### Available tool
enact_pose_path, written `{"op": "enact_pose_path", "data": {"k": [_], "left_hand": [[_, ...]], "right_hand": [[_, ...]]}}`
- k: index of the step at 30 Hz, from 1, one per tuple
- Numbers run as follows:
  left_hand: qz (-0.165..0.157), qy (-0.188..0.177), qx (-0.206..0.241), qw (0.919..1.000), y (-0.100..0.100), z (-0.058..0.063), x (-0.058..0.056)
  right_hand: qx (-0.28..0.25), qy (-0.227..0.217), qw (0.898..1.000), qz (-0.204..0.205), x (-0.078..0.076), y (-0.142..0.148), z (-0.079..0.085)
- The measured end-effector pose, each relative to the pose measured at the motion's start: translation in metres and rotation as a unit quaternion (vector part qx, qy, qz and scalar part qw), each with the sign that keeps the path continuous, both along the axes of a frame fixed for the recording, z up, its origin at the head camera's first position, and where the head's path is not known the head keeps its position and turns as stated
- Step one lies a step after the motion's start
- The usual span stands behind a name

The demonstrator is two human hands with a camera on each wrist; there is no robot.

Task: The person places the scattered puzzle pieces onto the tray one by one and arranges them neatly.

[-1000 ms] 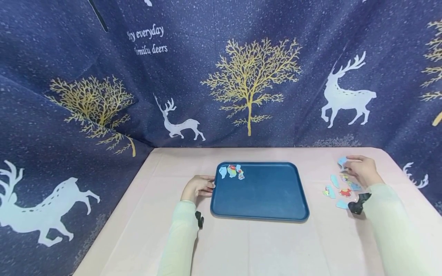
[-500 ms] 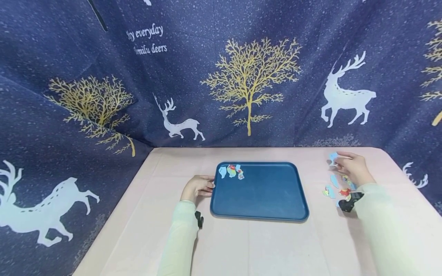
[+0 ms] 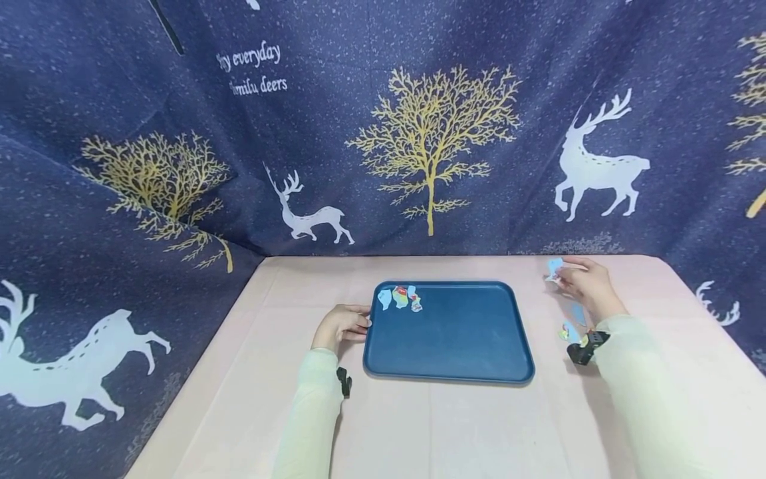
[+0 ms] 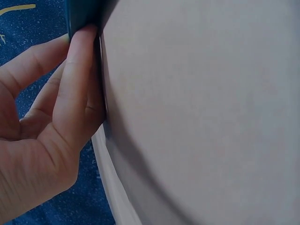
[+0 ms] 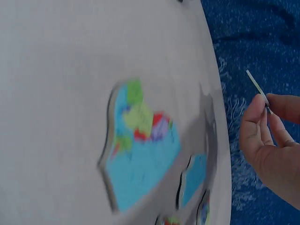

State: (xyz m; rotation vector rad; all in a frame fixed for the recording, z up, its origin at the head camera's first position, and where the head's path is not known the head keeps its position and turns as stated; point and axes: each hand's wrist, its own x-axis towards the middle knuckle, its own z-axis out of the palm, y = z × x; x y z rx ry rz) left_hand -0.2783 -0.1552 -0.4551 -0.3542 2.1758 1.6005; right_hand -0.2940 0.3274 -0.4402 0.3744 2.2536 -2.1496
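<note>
In the head view my right hand (image 3: 586, 286) pinches a light-blue puzzle piece (image 3: 554, 267) between thumb and fingers, above the table right of the tray. The right wrist view shows this piece (image 5: 257, 87) edge-on, clear of the cloth. My left hand (image 3: 342, 326) grips the left rim of the dark blue tray (image 3: 449, 346); in the left wrist view its thumb and fingers meet at the tray's edge (image 4: 83, 16). Several puzzle pieces (image 3: 400, 297) lie at the tray's far left corner. Under my right forearm, loose pieces (image 3: 568, 332) lie on the cloth, partly hidden.
A pale pink cloth (image 3: 455, 426) covers the table. Behind it hangs a navy curtain (image 3: 503, 226) printed with deer and trees. In the right wrist view a blue piece with coloured patches (image 5: 143, 145) lies flat near a smaller blue piece (image 5: 192, 178).
My right hand has moved left toward the tray, carrying the light-blue puzzle piece. More of the loose pieces are now covered by my forearm. My left hand has stayed at the tray's rim.
</note>
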Motion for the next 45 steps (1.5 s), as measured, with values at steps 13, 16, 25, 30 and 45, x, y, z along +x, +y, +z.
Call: {"op": "enact_pose_path", "data": {"k": [13,16,25,30,45], "left_hand": [[0.003,-0.006,0.000,1.0000,0.000,0.001,0.000],[0.001,-0.006,0.002,1.0000,0.000,0.001,0.000],[0.002,-0.004,0.012,0.9999,-0.001,0.000,-0.001],[0.003,-0.001,0.016,0.9999,-0.002,0.000,0.000],[0.005,-0.002,0.008,1.0000,-0.001,-0.001,0.000]], "right_hand": [[-0.016,0.039,0.999,0.025,-0.015,-0.039,0.012],[-0.007,0.043,0.999,0.032,-0.018,-0.049,0.013],[0.022,0.051,0.997,0.056,-0.025,-0.078,0.013],[0.004,0.055,0.996,0.064,-0.026,-0.095,0.011],[-0.046,0.033,0.992,0.114,-0.031,-0.152,-0.001]]}}
